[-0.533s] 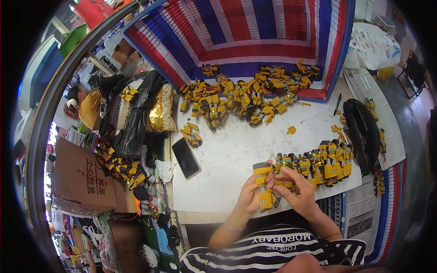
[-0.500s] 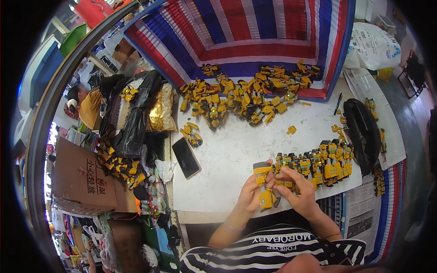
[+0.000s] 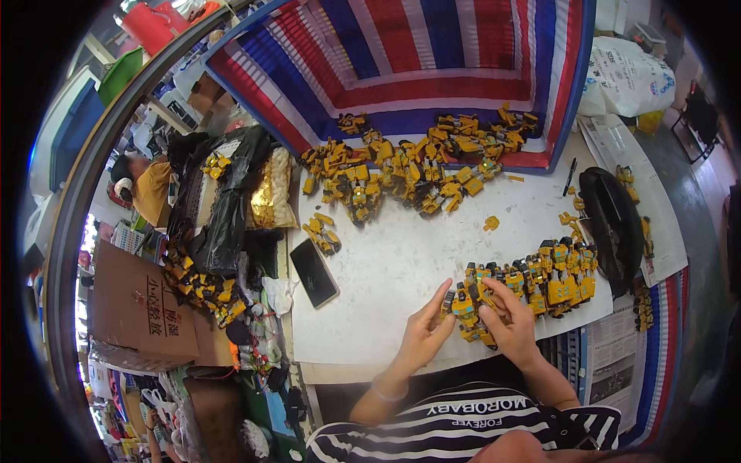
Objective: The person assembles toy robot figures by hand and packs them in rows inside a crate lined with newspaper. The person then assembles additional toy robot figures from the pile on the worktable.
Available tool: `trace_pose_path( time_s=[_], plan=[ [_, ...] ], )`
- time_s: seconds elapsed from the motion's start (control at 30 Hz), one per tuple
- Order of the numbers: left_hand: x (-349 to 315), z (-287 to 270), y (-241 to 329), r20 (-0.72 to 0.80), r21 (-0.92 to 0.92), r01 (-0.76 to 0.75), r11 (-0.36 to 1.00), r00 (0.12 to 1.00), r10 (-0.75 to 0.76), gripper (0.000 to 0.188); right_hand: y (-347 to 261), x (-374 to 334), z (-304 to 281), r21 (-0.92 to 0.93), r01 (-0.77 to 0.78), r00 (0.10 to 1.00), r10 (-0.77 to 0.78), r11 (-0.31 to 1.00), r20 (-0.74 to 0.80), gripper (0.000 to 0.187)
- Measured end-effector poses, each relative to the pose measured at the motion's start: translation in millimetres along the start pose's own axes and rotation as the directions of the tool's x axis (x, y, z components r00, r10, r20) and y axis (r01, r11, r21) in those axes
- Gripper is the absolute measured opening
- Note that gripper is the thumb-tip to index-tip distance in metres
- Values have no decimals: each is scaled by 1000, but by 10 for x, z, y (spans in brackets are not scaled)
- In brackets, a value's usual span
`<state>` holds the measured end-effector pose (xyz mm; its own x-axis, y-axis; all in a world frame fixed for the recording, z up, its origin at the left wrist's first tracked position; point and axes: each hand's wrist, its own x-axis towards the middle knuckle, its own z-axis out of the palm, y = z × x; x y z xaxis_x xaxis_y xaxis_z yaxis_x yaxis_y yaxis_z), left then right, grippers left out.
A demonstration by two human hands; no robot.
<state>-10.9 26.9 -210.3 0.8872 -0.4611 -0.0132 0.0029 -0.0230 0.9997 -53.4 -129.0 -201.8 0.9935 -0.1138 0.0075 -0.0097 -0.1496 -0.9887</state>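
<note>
A yellow toy robot with black and light-blue parts is upright between my two hands, at the near left end of a row of similar toy robots. My left hand is curved against its left side, index finger and thumb at its edge. From the right, my right hand grips it with fingers and thumb. The fingertips are partly hidden behind the figure.
A blue crate with a striped lining lies on its side at the back, yellow toy robots spilling from it. Left on the white table are a phone and a small yellow robot. A black pouch lies right.
The toy robot has moved up and right from in front of my chest to the row's end, turning to show its light-blue-marked side. My right hand has shifted onto it.
</note>
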Motion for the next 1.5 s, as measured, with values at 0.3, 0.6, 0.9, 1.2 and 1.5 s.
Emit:
trace_pose_path(
  time_s=[0.3,0.6,0.9,1.2,1.5],
  plan=[
    [-56,-198,-63,200,250,11,968,978,-63,62,52,-14,45,-121,51,998,-56,991,-35,33],
    [7,-122,-147,220,-244,165,956,969,-112,55,-3,8,-23,-166,212,970,-228,963,-81,32],
    [79,41,-64,-29,-334,52,941,997,-65,37,-8,59,-106,62,41,995,-35,997,-97,32],
    [84,-2,-77,4,-264,-20,964,1000,22,45,-43,74,-94,196,30,997,-14,980,-82,33],
    [1,58,-169,-3,-70,-67,995,998,67,54,-76,24,-38,-360,334,920,-384,871,-78,27]
  ],
)
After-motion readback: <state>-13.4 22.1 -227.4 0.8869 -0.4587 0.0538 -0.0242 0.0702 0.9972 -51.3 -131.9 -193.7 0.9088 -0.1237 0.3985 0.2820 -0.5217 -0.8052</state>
